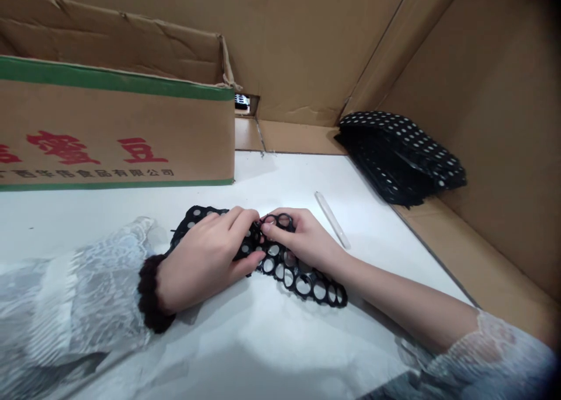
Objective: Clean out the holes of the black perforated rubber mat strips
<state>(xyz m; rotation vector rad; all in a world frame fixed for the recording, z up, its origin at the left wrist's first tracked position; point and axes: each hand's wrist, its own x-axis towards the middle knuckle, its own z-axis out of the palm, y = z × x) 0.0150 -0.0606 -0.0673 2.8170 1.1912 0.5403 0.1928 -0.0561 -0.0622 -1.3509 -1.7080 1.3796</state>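
A black fabric piece with rows of round holes [303,283] lies on the white table under both of my hands. White table shows through many of its holes. My left hand [213,254] curls over the left part of the fabric, its fingertips gripping it, while the thumb rests lower on it. My right hand [302,239] pinches the fabric between thumb and fingers close to the left fingertips. Bunched fabric hides exactly what lies between the fingertips. Just beyond my right hand, a slim white pen-like tool [332,220] lies on the table.
A cardboard box [118,131] with green bands and red characters stands at the left back. Stacked black fabric with white dots [403,151] leans by the right cardboard wall [495,137]. The back cardboard wall [298,49] has a small cut-out low down.
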